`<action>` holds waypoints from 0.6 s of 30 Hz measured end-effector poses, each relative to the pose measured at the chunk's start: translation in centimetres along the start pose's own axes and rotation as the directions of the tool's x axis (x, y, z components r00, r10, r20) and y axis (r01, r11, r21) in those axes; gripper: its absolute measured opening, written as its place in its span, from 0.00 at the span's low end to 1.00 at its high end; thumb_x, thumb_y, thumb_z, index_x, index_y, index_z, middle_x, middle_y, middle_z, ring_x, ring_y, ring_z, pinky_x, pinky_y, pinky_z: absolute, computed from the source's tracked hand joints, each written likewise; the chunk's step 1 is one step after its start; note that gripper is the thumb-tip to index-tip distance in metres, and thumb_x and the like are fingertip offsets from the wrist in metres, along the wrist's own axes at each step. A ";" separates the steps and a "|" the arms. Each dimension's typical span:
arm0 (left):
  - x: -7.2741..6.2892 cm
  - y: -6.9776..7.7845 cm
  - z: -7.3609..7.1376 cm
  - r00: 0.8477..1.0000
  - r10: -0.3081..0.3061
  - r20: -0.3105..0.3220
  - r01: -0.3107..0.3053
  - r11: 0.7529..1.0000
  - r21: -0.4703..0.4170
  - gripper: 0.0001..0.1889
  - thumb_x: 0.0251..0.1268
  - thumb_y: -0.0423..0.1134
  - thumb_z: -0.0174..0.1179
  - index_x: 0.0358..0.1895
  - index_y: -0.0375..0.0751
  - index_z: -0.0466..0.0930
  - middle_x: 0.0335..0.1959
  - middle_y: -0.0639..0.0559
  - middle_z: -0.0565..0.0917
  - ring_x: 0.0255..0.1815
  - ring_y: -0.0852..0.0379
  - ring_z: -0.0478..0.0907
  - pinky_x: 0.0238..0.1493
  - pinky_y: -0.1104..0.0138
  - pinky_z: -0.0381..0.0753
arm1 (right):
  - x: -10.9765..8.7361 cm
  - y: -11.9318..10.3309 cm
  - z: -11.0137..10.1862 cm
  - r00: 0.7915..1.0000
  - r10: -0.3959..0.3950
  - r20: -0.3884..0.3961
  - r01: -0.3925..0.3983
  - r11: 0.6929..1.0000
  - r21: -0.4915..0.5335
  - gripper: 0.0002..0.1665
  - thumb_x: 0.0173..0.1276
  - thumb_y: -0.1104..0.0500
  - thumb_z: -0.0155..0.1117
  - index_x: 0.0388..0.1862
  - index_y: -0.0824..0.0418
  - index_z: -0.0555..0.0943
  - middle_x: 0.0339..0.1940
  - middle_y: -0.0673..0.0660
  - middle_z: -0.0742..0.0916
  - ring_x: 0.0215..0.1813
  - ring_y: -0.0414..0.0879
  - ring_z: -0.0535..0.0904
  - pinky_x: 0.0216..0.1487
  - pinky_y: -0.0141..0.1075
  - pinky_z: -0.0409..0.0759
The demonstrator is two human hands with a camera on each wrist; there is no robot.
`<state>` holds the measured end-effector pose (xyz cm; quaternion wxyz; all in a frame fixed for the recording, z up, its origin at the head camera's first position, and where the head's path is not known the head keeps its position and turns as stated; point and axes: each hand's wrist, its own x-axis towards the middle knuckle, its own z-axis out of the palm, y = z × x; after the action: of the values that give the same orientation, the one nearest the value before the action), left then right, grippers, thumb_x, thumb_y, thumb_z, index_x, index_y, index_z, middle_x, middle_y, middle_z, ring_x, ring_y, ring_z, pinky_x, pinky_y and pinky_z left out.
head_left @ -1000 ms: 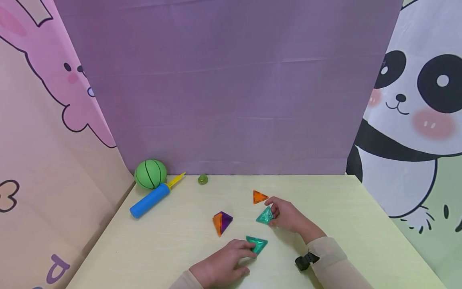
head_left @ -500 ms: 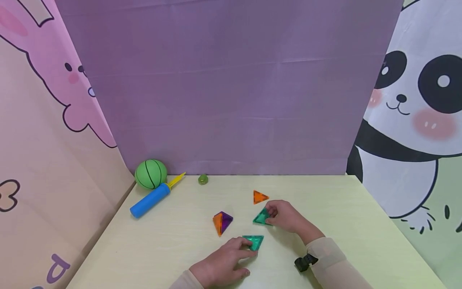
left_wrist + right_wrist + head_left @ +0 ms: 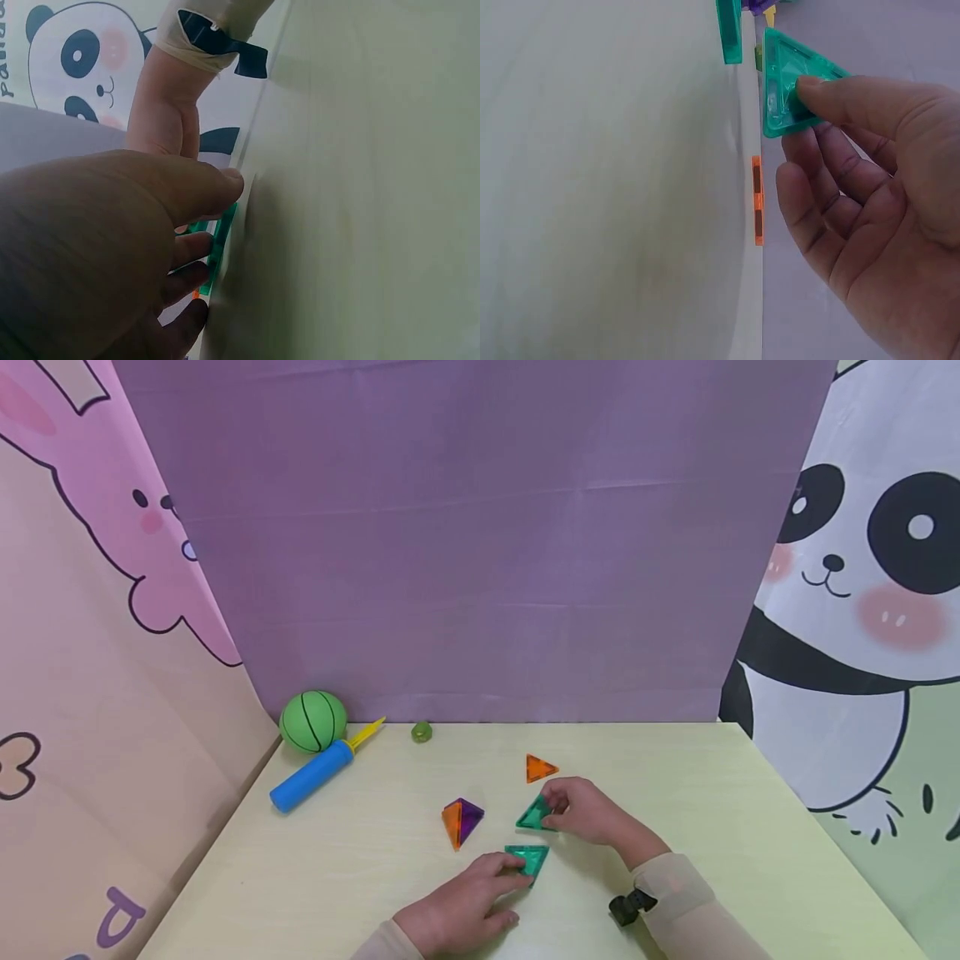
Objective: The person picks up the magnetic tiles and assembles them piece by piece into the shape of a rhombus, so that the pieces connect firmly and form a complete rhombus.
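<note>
My right hand [image 3: 588,810] pinches a translucent green triangular tile [image 3: 787,82] between thumb and fingers; in the right wrist view the tile is tilted beside the thumb. Below it in the head view, a second green triangular tile [image 3: 534,857] lies on the table. The fingers of my left hand [image 3: 465,902] touch that tile's left and lower sides, while the thumb stays apart from it. To the left sits a joined orange and purple piece [image 3: 462,822]. A small orange triangular tile [image 3: 539,768] lies just behind the right hand.
A green ball [image 3: 312,722] and a blue pump with a yellow nozzle [image 3: 315,775] are at the table's back left corner. A small round green object [image 3: 422,732] sits at the back edge. Behind the table [image 3: 300,893] hangs a purple cloth [image 3: 480,543].
My right hand has moved slightly left with its green tile, bringing it nearer the other one. The tile under my left fingers has shifted a little left and turned.
</note>
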<state>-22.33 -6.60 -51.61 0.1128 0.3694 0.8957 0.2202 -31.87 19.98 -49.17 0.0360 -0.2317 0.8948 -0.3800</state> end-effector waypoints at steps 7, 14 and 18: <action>0.0 0.0 0.0 1.000 0.004 -0.002 -0.004 1.000 0.000 0.29 0.76 0.52 0.64 0.77 0.61 0.72 0.76 0.62 0.65 0.76 0.59 0.62 0.68 0.60 0.77 | 0.1 -0.3 0.2 0.999 -0.018 0.030 0.018 1.000 -0.002 0.10 0.66 0.64 0.77 0.41 0.54 0.83 0.33 0.48 0.85 0.38 0.46 0.81 0.42 0.39 0.81; -0.1 -0.2 0.0 0.999 0.040 -0.028 -0.040 0.999 0.003 0.28 0.76 0.50 0.63 0.76 0.59 0.73 0.77 0.60 0.65 0.78 0.58 0.61 0.71 0.59 0.74 | 0.0 -0.7 0.5 0.996 -0.048 0.068 0.048 0.999 -0.003 0.09 0.68 0.64 0.75 0.41 0.54 0.83 0.32 0.47 0.84 0.38 0.46 0.80 0.41 0.39 0.82; -0.1 -0.3 0.1 0.999 0.038 -0.028 -0.038 0.999 0.001 0.28 0.76 0.49 0.64 0.77 0.59 0.72 0.77 0.61 0.65 0.78 0.58 0.61 0.72 0.59 0.73 | 0.0 -1.0 0.6 0.995 -0.072 0.073 0.073 0.997 -0.015 0.09 0.67 0.64 0.75 0.41 0.54 0.83 0.32 0.45 0.84 0.37 0.45 0.81 0.41 0.38 0.82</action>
<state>-22.43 -6.84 -51.83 0.0958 0.3834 0.8900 0.2274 -31.33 18.98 -48.90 0.0528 -0.2779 0.8873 -0.3643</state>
